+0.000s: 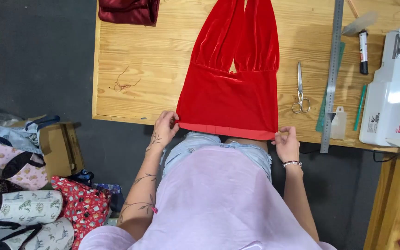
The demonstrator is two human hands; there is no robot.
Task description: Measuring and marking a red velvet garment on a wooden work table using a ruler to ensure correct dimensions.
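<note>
red velvet garment lies flat on our wooden table, its folded hem hanging just over the near edge. our left hand pinches the hem's left corner between thumb and fingers; our right hand pinches the right corner the same way. scissors and a long metal ruler lie just right of the cloth, a white sewing machine beyond them.

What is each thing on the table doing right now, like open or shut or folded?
Red top: spread flat, hem at table edge.
Left hand: pinching hem corner.
Right hand: pinching other corner.
Scissors: shut, lying flat.
Marker: capped.
Dark red cloth: folded.
</note>
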